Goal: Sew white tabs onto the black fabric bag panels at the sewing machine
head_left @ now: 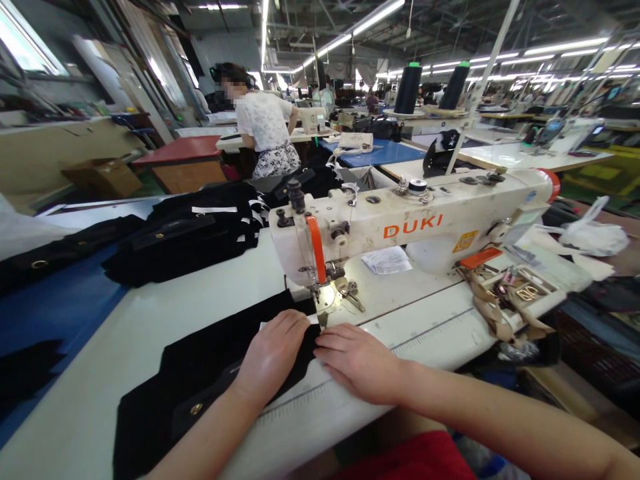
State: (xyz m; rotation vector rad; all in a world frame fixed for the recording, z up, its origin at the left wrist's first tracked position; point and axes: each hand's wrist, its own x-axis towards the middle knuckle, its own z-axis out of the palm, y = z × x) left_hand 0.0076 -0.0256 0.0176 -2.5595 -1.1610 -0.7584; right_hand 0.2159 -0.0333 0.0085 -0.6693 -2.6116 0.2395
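Observation:
A black fabric piece with a brass-coloured eyelet lies on the white table, its far edge reaching the needle area of a sewing machine. My left hand rests on this fabric, fingers curled together and tips by a small white strip close to the presser foot. The strip is partly hidden under that hand. Just right of it, my right hand has its fingers bunched at the fabric's right edge, in front of the needle plate. The thumbs are mostly out of sight.
Stacked black fabric pieces with white tags lie left of the machine. Paper labels sit under its arm. At right, a parts tray holds metal buckles and tan straps. Another person stands at a table farther back.

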